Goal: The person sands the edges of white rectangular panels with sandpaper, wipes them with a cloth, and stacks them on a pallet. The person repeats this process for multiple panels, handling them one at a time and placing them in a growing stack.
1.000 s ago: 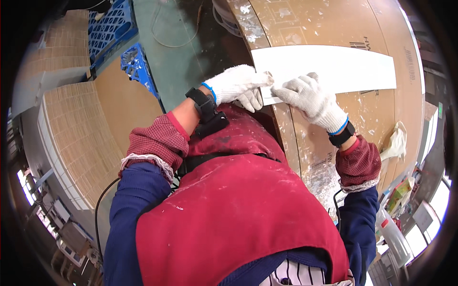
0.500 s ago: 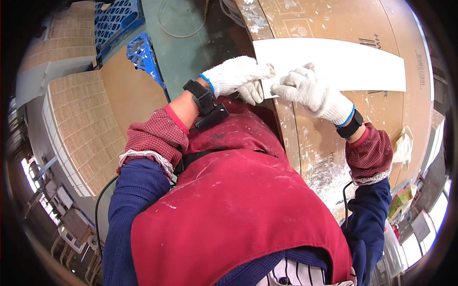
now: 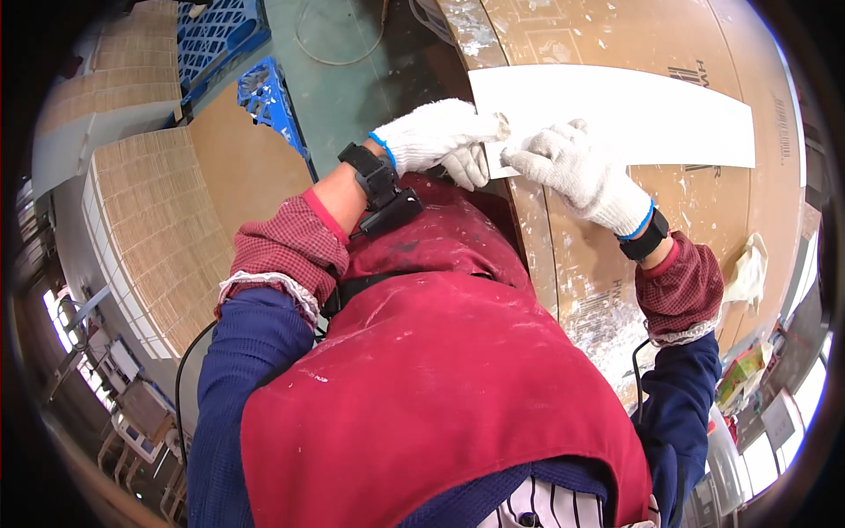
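Note:
A long white panel [image 3: 651, 114] lies across the cardboard-covered table at upper right. My left hand [image 3: 436, 136], in a white knitted glove, holds the panel's left end, with the thumb on top and the other fingers below the edge. My right hand [image 3: 576, 172], in a matching glove with dirty fingertips, is on the panel's near edge close to that end. Its fingers are curled with the tips pointing left. Whatever they may pinch is hidden.
Flattened cardboard [image 3: 678, 211] with white smears covers the table. A pale cloth [image 3: 747, 273] lies at its right side. To the left are a stack of slatted tan panels [image 3: 163, 229], a blue plastic crate piece [image 3: 267, 97] and a blue pallet [image 3: 211, 44]. A cable [image 3: 339, 62] loops on the green floor.
Both hands keep nearly the same pose at the panel's left end. The panel sits very slightly higher in the picture; the right fingers have shifted only a little.

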Available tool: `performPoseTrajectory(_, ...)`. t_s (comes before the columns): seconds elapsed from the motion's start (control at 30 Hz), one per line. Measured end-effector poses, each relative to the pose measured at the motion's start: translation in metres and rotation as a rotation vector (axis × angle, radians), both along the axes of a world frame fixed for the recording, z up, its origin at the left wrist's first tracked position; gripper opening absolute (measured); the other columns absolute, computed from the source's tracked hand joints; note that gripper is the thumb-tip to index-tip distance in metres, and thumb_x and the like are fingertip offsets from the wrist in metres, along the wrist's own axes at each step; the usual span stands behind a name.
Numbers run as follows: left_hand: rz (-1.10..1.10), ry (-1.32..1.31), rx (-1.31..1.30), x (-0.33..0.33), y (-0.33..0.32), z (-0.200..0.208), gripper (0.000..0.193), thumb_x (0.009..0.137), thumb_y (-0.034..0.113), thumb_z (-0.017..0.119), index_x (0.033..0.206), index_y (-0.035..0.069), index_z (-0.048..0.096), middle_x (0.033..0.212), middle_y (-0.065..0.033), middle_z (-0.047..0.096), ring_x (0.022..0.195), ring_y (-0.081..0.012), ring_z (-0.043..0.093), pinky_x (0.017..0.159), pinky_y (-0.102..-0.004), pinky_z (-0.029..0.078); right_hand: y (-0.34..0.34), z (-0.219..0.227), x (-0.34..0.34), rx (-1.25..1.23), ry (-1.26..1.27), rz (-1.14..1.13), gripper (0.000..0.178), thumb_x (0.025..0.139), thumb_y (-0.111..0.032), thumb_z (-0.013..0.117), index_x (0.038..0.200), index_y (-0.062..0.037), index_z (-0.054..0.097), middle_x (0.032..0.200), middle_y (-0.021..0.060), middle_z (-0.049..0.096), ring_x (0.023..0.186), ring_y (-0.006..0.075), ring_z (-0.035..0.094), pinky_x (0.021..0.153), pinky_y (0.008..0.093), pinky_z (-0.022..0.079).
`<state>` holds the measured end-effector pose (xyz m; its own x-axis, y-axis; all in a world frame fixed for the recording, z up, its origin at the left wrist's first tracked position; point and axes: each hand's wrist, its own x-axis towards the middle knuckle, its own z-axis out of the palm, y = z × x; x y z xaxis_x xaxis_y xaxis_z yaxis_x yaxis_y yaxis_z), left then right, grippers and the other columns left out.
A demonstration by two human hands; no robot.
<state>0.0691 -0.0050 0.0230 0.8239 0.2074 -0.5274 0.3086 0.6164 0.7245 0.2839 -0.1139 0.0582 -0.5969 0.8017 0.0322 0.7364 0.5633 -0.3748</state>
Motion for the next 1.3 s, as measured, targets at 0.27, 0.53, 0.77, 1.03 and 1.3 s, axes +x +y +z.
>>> performPoseTrajectory(0.27,0.006,0.024,-0.072,0.001,0.001,-0.002,0.034,0.092,0.030,0.059,0.092,-0.003,0.063,0.074,-0.0096,0.066,0.059,-0.0146,0.063,0.051,-0.0244,0.050,0.004,-0.008,0.005,-0.192,0.021,-0.029,0.042,0.078,-0.009,0.057,0.118,-0.0217,0.059,0.092,0.0015,0.059,0.087,0.0222,0.057,0.083,0.0389,0.041)
performPoseTrajectory(0.53,0.016,0.030,-0.064,0.002,0.000,-0.001,0.034,0.092,0.029,0.058,0.095,-0.004,0.062,0.076,-0.0112,0.066,0.059,-0.0159,0.064,0.052,-0.0246,0.051,0.002,-0.001,0.002,-0.051,0.046,0.014,0.042,0.078,-0.007,0.057,0.118,-0.0201,0.059,0.091,0.0019,0.059,0.087,0.0225,0.057,0.082,0.0391,0.042)
performPoseTrajectory(0.77,0.019,0.001,-0.002,0.001,0.000,-0.005,0.032,0.092,0.027,0.058,0.094,-0.004,0.062,0.076,-0.0117,0.066,0.060,-0.0165,0.065,0.053,-0.0251,0.052,0.003,0.008,0.000,-0.080,0.060,0.003,0.040,0.078,-0.007,0.058,0.115,-0.0199,0.060,0.091,0.0027,0.058,0.088,0.0219,0.058,0.081,0.0381,0.043)
performPoseTrajectory(1.03,-0.005,0.071,-0.049,0.002,0.002,0.000,0.033,0.092,0.028,0.059,0.094,-0.004,0.062,0.072,-0.0101,0.064,0.061,-0.0152,0.064,0.054,-0.0245,0.051,-0.008,0.008,-0.003,-0.110,-0.038,0.062,0.032,0.080,-0.009,0.057,0.109,-0.0216,0.064,0.090,0.0031,0.058,0.085,0.0224,0.058,0.079,0.0358,0.043)
performPoseTrajectory(1.3,-0.143,0.084,0.198,0.002,-0.003,0.004,0.023,0.089,0.024,0.062,0.095,0.001,0.062,0.080,-0.0070,0.063,0.064,-0.0110,0.060,0.055,-0.0240,0.048,0.015,-0.009,0.025,-0.366,0.596,-0.748,0.037,0.096,-0.017,0.050,0.128,0.0016,0.049,0.121,0.0146,0.056,0.113,0.0217,0.053,0.099,0.0312,0.043)
